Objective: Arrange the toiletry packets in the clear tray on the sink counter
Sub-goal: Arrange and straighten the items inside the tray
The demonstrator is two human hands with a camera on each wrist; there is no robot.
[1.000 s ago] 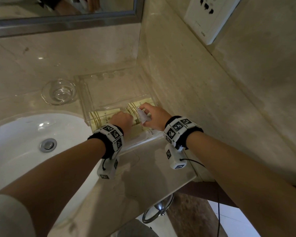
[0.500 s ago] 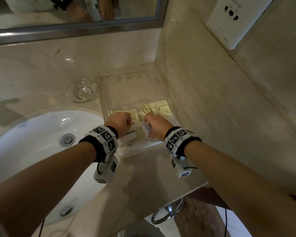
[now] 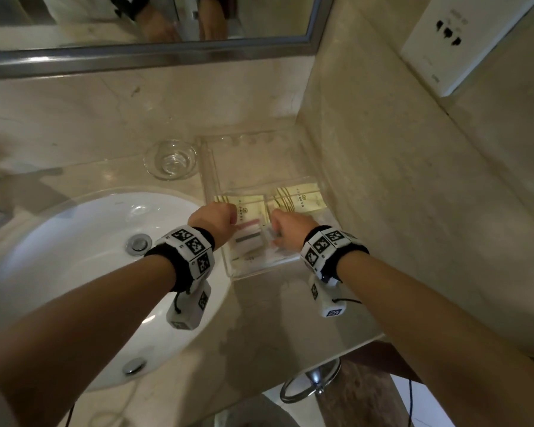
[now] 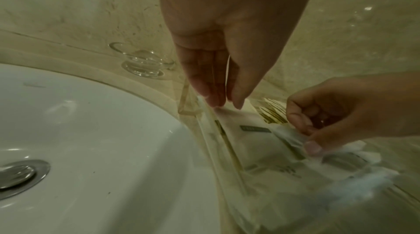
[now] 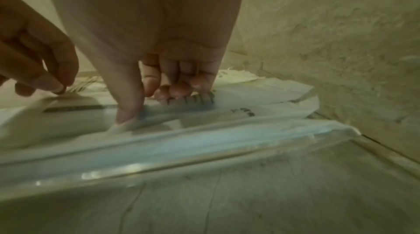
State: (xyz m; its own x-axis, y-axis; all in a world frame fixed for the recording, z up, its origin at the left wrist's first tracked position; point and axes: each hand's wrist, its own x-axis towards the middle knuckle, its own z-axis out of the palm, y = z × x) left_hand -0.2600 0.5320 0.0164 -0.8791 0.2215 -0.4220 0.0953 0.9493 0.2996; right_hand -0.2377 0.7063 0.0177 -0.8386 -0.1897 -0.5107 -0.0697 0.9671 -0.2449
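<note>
The clear tray (image 3: 259, 270) sits in the counter corner, right of the sink. Two yellow packets (image 3: 250, 205) (image 3: 302, 198) lie side by side in its middle compartments. White packets fill the front compartment. My left hand (image 3: 228, 224) (image 4: 226, 105) points down and pinches the far edge of a white packet with a dark stripe (image 3: 248, 239) (image 4: 250, 141). Beside it my right hand (image 3: 275, 238) (image 5: 141, 108) pinches another white packet (image 4: 288, 135) (image 5: 181, 110) between thumb and curled fingers, low inside the tray's front wall (image 5: 181, 144).
The white sink basin (image 3: 90, 257) with its drain (image 3: 139, 243) lies left of the tray. A small glass dish (image 3: 170, 160) stands behind the sink. The marble side wall (image 3: 413, 211) rises right against the tray. A towel ring (image 3: 312, 380) hangs below the counter edge.
Both hands have come toward me and down, from over the yellow packets into the front compartment, each carrying its white packet. The head view has shifted, so the tray sits further right.
</note>
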